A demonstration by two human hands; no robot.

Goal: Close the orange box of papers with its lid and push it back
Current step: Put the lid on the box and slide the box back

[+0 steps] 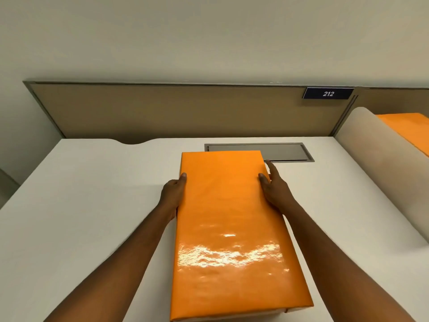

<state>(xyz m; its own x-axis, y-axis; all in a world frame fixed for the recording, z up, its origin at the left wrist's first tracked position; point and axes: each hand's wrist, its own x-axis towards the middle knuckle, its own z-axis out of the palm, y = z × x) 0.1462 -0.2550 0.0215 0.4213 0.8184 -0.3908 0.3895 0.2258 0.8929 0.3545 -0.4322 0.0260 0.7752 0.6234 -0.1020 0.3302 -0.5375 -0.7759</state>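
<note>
The orange box point(229, 228) is gripped between the left hand point(173, 194) and right hand point(275, 191). Its lid is seated. A metal hatch point(285, 152) is seen just beyond the fingertips.

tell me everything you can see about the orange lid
The orange lid is a long glossy rectangle, its wrinkled film-like surface catching bright glare near the front. It lies flat over the box, covering it fully, so no papers show; a pale strip of box peeks out at the near right corner. It runs lengthwise away from the person on the white desk, its far end overlapping the grey hatch. The left hand and right hand hold its long edges.
</note>
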